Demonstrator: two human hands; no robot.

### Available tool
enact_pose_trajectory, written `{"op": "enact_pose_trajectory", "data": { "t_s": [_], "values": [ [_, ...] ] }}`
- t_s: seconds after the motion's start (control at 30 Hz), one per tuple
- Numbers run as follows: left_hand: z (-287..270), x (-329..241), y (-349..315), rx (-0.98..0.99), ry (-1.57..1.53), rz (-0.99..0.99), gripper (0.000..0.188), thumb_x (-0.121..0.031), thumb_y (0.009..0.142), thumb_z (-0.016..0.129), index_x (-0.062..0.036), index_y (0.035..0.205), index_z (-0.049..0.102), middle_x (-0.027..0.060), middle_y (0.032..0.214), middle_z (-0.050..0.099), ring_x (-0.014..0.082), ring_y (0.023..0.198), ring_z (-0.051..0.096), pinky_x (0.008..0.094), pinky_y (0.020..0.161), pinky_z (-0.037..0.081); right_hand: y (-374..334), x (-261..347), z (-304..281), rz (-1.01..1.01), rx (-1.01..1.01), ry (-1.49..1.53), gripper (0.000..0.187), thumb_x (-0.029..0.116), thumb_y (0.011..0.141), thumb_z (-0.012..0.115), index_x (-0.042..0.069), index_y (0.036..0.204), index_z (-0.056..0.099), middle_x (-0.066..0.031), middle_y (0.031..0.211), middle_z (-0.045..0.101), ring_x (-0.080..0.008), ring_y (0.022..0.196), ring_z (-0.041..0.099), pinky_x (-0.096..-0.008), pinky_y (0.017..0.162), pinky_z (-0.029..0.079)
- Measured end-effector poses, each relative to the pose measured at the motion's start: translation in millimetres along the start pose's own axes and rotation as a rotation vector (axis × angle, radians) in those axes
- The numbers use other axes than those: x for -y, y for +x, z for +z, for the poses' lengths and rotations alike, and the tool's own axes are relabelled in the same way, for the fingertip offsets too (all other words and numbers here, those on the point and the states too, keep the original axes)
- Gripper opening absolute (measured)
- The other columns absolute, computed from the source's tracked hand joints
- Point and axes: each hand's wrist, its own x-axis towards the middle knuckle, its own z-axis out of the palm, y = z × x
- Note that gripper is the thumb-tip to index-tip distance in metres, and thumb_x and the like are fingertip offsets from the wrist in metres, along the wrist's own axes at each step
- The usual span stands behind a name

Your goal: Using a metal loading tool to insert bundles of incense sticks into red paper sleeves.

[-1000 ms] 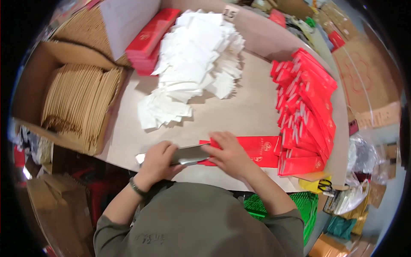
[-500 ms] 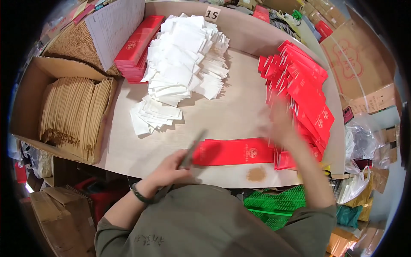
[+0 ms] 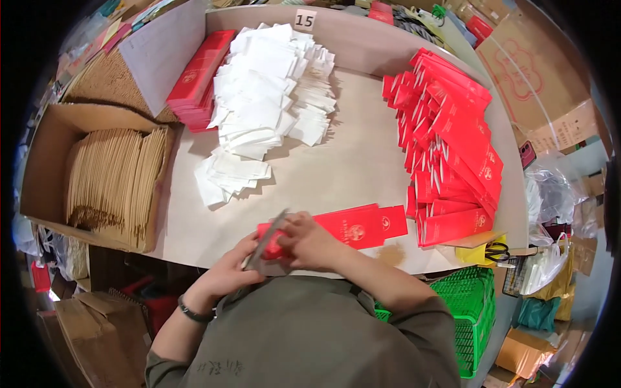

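Observation:
My left hand is closed on a thin, flat grey-brown strip, which tilts up to the right at the table's near edge. Beside it, my right hand has its fingers bent and pressed together on the left end of a long red paper sleeve. The sleeve lies crosswise in front of me, with another red piece under its right end. Part of the sleeve is hidden by my right hand. Whether the strip touches the sleeve I cannot tell.
White paper packets are heaped at the back left, by a stack of red sleeves. A cardboard box with tan flat packs stands left. Red sleeves pile up at the right. Black-handled scissors and a green crate are near the right edge.
My right hand has come from the red pile at the right to the sleeve's left end. My left hand and the strip have shifted slightly left and down.

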Motion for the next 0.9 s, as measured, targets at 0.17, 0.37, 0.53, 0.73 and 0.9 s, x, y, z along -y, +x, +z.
{"op": "enact_pose_trajectory", "data": {
  "t_s": [0.17, 0.37, 0.53, 0.73, 0.9],
  "values": [
    [16.1, -1.3, 38.5, 0.006, -0.120, 0.010, 0.059, -0.007, 0.075, 0.072, -0.0029, 0.131, 0.054, 0.0137, 0.142, 0.048, 0.0225, 0.133, 0.046, 0.0347, 0.107, 0.038, -16.4, -7.7, -46.2, 0.158, 0.078, -0.031, 0.032, 0.031, 0.081, 0.076, 0.007, 0.100, 0.067, -0.0159, 0.132, 0.057, -0.0341, 0.126, 0.050, -0.0475, 0.104, 0.039],
    [-2.7, 16.7, 5.2, -0.569, 0.627, -0.082, 0.055, -0.014, 0.075, 0.076, -0.0026, 0.123, 0.053, 0.0157, 0.108, 0.062, 0.0291, 0.097, 0.064, 0.0389, 0.081, 0.052, 2.0, 41.9, -54.3, 0.795, -0.089, 0.044, 0.038, 0.041, 0.090, 0.067, 0.004, 0.078, 0.064, -0.0148, 0.082, 0.069, -0.0345, 0.083, 0.067, -0.0458, 0.072, 0.052],
    [4.6, 23.8, -8.8, -0.653, 0.859, 0.081, 0.060, -0.015, 0.072, 0.079, -0.0050, 0.126, 0.054, 0.0146, 0.108, 0.058, 0.0360, 0.096, 0.062, 0.0427, 0.080, 0.053, 23.4, 39.9, -22.1, 0.779, 0.128, -0.123, 0.038, 0.035, 0.095, 0.058, 0.001, 0.078, 0.061, -0.0168, 0.069, 0.065, -0.0379, 0.069, 0.064, -0.0500, 0.065, 0.050],
    [-11.2, 6.6, -19.3, -0.434, 0.942, 0.017, 0.072, -0.023, 0.070, 0.085, -0.0064, 0.132, 0.052, 0.0134, 0.110, 0.058, 0.0351, 0.097, 0.063, 0.0411, 0.081, 0.053, 31.4, 33.2, -19.2, 0.832, 0.070, 0.055, 0.021, 0.022, 0.087, 0.062, 0.001, 0.083, 0.063, -0.0176, 0.072, 0.066, -0.0372, 0.073, 0.064, -0.0470, 0.066, 0.050],
    [-30.0, -2.9, 11.0, -0.194, 1.042, 0.163, 0.074, -0.027, 0.070, 0.084, -0.0070, 0.133, 0.051, 0.0123, 0.105, 0.058, 0.0343, 0.092, 0.063, 0.0421, 0.076, 0.052, 44.9, 43.0, -11.4, 0.819, -0.009, 0.257, 0.022, 0.022, 0.083, 0.062, 0.000, 0.078, 0.062, -0.0194, 0.073, 0.065, -0.0392, 0.071, 0.064, -0.0479, 0.065, 0.050]
  ]
}}
